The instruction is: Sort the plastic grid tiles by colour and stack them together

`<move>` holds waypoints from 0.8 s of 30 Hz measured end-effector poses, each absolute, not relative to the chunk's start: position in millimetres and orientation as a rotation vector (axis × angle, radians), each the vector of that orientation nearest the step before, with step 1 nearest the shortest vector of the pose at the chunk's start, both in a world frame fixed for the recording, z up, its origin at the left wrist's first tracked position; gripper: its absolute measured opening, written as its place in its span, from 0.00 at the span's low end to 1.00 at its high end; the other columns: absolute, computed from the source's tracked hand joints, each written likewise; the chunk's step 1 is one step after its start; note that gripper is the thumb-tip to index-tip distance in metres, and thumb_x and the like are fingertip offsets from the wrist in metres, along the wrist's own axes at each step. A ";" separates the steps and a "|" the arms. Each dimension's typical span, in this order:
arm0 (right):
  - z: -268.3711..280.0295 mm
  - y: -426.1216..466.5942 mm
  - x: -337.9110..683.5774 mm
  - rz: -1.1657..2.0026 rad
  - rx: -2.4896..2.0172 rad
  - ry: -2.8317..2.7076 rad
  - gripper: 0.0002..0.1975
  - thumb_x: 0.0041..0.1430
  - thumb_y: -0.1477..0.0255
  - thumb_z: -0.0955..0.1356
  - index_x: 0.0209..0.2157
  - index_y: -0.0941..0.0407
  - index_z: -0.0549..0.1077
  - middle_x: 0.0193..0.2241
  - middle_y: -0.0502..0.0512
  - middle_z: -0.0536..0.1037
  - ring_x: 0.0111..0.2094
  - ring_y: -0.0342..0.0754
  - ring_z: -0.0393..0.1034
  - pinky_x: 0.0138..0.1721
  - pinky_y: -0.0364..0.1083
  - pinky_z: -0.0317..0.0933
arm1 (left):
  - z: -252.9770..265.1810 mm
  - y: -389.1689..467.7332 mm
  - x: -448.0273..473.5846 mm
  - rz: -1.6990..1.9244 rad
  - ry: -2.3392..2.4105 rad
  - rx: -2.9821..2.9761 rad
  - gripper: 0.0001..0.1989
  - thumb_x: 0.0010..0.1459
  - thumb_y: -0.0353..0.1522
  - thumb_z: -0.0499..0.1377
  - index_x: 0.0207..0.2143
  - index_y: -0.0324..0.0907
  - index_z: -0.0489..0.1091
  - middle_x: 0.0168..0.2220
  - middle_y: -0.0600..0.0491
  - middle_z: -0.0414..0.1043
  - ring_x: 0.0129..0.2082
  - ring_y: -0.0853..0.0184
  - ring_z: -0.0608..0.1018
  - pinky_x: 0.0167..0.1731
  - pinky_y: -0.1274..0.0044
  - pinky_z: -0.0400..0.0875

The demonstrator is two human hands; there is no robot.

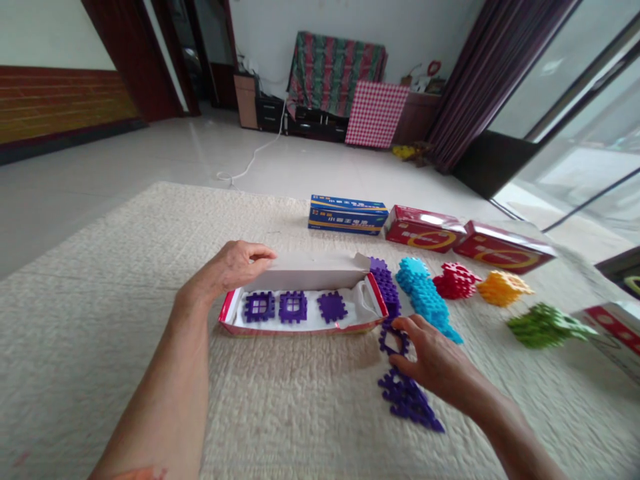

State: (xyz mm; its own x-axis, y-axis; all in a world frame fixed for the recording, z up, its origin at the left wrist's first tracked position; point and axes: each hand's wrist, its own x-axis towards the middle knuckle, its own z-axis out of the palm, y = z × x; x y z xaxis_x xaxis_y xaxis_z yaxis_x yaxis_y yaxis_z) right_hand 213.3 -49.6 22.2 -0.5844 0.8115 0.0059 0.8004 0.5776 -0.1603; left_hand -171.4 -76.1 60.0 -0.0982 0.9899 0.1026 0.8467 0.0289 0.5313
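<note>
A long open box (300, 329) with red sides and a white lining lies in front of me. Inside it sit three purple toothed building tiles (332, 307), two of them with window panes. My left hand (240, 263) grips the left end of the raised white lid (315, 261). To the right of the box, my right hand (425, 350) pinches a purple tile with an open centre (384, 341) between thumb and fingers. A row of purple tiles (383, 283) lies beyond this hand, and a loose purple pile (407, 400) nearer me.
Piles of blue tiles (425, 293), red tiles (456, 280), yellow tiles (503, 289) and green tiles (545, 327) spread rightward over the beige mat (125, 287). Behind them stand a blue box (347, 221) and two red boxes (425, 230). Another red-and-white box (617, 333) is at the right edge.
</note>
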 end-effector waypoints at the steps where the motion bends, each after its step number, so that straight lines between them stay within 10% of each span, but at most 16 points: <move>1: 21.8 -49.9 211.9 0.192 -1.395 -2.730 0.16 0.49 0.72 0.69 0.42 0.55 0.71 0.37 0.57 0.76 0.35 0.51 0.74 0.32 0.46 0.66 | 60.0 -76.1 -171.4 0.692 2.013 1.880 0.16 0.55 0.37 0.54 0.40 0.46 0.79 0.42 0.53 0.80 0.41 0.63 0.81 0.46 0.73 0.73; 12: 77.2 -44.1 218.6 -0.067 -1.225 -2.521 0.18 0.56 0.60 0.68 0.45 0.54 0.71 0.40 0.60 0.77 0.35 0.53 0.74 0.33 0.50 0.67 | 66.6 -77.7 -165.9 0.674 2.033 1.878 0.16 0.55 0.35 0.53 0.40 0.46 0.79 0.41 0.54 0.81 0.40 0.64 0.81 0.45 0.74 0.73; 24: 93.3 -22.1 118.1 0.398 -0.894 -2.859 0.13 0.52 0.74 0.71 0.42 0.56 0.73 0.39 0.56 0.76 0.39 0.47 0.71 0.40 0.45 0.64 | 59.2 -74.0 -170.6 0.625 1.985 1.898 0.17 0.56 0.38 0.52 0.40 0.48 0.79 0.43 0.56 0.80 0.44 0.64 0.80 0.49 0.72 0.71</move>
State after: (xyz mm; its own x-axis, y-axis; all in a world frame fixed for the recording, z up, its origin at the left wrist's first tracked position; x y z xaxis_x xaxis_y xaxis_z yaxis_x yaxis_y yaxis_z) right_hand 118.1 -22.1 93.3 -0.8186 0.5733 0.0354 0.5419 0.7912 -0.2835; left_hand -170.6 -74.0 59.2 -0.0628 0.9958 0.0663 0.8541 0.0193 0.5198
